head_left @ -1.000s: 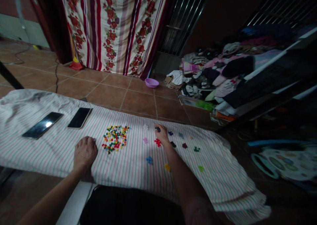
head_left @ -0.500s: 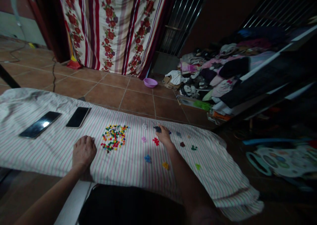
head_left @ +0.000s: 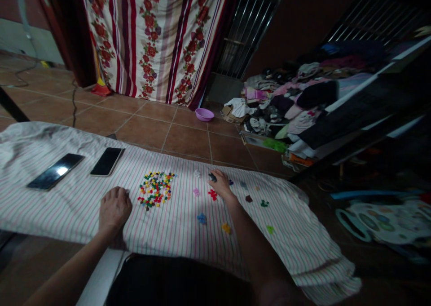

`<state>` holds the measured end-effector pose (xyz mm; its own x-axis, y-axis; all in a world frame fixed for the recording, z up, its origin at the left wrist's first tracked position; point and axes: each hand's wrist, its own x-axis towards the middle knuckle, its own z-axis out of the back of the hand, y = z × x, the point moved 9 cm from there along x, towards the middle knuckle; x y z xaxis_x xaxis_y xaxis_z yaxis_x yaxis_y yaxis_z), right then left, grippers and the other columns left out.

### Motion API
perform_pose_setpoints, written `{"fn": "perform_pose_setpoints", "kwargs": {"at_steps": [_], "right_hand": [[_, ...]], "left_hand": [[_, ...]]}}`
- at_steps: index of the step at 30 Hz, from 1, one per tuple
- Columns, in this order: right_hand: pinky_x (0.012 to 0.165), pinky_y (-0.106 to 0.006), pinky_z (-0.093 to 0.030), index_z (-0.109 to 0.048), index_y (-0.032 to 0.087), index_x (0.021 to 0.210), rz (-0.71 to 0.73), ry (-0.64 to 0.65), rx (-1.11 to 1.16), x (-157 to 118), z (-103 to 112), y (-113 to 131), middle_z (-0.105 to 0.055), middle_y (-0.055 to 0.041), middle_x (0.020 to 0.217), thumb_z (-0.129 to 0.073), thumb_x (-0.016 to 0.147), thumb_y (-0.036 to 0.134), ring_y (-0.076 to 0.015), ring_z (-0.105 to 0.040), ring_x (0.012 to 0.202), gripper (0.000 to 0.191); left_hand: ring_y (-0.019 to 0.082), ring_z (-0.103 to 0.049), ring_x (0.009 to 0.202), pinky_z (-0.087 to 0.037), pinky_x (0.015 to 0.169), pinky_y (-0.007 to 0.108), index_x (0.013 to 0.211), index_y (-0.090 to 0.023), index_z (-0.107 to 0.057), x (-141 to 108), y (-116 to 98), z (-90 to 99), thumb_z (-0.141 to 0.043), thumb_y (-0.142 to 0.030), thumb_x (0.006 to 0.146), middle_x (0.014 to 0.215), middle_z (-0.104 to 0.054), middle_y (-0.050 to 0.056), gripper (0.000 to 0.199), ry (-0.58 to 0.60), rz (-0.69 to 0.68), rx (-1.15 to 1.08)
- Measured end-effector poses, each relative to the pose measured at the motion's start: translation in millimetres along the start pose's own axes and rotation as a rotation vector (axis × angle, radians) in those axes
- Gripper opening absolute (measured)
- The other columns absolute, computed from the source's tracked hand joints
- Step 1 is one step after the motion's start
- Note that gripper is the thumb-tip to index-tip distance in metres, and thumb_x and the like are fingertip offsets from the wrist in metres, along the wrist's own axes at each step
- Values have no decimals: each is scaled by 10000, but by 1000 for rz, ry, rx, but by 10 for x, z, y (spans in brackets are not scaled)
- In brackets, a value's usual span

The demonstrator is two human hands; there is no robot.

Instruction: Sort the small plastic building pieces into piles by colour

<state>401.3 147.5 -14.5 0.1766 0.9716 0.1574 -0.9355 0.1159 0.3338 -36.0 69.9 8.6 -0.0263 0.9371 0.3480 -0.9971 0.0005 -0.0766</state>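
On the striped cloth [head_left: 175,238] lies a mixed heap of small coloured pieces [head_left: 155,189]. My left hand [head_left: 115,207] rests left of the heap, fingers curled; whatever its fingertips hold is too small to name. My right hand [head_left: 221,184] is over a small black cluster [head_left: 213,177], its fingers spread around it. Near that hand are red [head_left: 212,194], pink [head_left: 196,192] and white [head_left: 197,174] clusters. Blue [head_left: 201,218] and yellow [head_left: 226,228] ones lie closer to me. Brown [head_left: 248,198], dark green [head_left: 264,203] and light green [head_left: 270,229] groups are to the right.
Two phones [head_left: 55,171] [head_left: 107,161] lie on the cloth at the left. Beyond it, a purple basin [head_left: 204,114] stands on the tiled floor. A large heap of clothes [head_left: 286,95] is at the back right, and a floral curtain [head_left: 164,41] hangs behind.
My right hand has shifted slightly, its fingers drawn in a little around the black pieces. My left hand stays in place. The whole view has moved slightly.
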Motion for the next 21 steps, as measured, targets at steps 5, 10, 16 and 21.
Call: {"fn": "perform_pose_setpoints", "kwargs": {"at_steps": [5,10,16,21], "right_hand": [[1028,-408,-389,-719,254,1078,56,56,24,59,-55,87,-614,-69,1284,-629,768,170,-253,-499,1220,334],[1020,-372,-408,-737,206,991,125,38,67,70,-50,101,-670,-92,1164,-614,752,151,-229,-566,1127,274],[969,-372,-430,-742,221,898,179,-96,104,65,75,185,-692,-78,1102,-554,785,197,-224,-577,1081,221],[895,-359,-445,-705,198,802,170,-171,104,84,202,311,-709,-85,925,-513,794,189,-222,-612,932,193]], "left_hand": [[254,-519,931,-359,786,366,943,-159,-545,-2,11,-23,-355,-277,913,994,-589,108,226,2,2,11],[254,-519,929,-357,785,365,933,-160,-543,1,16,-20,-369,-280,911,987,-590,107,213,-5,6,19],[251,-519,925,-355,804,370,932,-158,-551,3,8,-11,-376,-265,908,961,-589,104,207,-32,-7,1],[252,-518,940,-357,818,370,957,-156,-555,15,17,-32,-394,-255,901,972,-587,106,197,-50,-5,-19]]}}
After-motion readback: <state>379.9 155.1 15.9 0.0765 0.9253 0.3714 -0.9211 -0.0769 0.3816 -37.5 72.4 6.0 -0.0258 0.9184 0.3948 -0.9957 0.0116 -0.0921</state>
